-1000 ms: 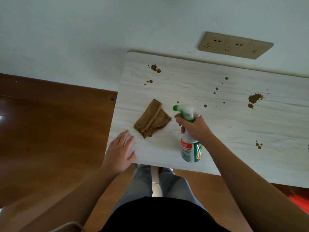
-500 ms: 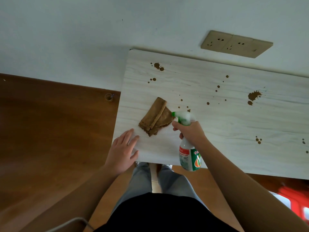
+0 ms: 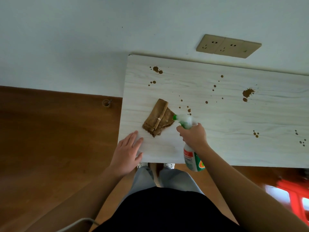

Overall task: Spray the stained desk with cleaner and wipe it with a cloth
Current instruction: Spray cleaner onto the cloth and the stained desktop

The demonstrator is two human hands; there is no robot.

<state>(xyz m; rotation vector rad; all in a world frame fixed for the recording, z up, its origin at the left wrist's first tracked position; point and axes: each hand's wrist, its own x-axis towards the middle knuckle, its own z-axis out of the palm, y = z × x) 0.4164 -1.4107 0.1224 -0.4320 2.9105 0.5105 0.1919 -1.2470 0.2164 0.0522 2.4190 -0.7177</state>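
The right hand (image 3: 194, 136) grips the spray bottle (image 3: 192, 156) above the desk's (image 3: 217, 131) front edge; the folded brown cloth (image 3: 158, 118) lies between it and the flat, open left hand (image 3: 127, 154) at the front-left corner.

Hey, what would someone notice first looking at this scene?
Scattered dark brown splatter stains dot the pale wood-grain desk, the biggest blotch at far right. At the front left, the right hand grips a white-and-green spray bottle, nozzle beside a folded brown cloth; the left hand rests flat on the desk's near left corner.

Black top (image 3: 163, 211), pale grey trousers (image 3: 177, 180), white shoes (image 3: 170, 165)
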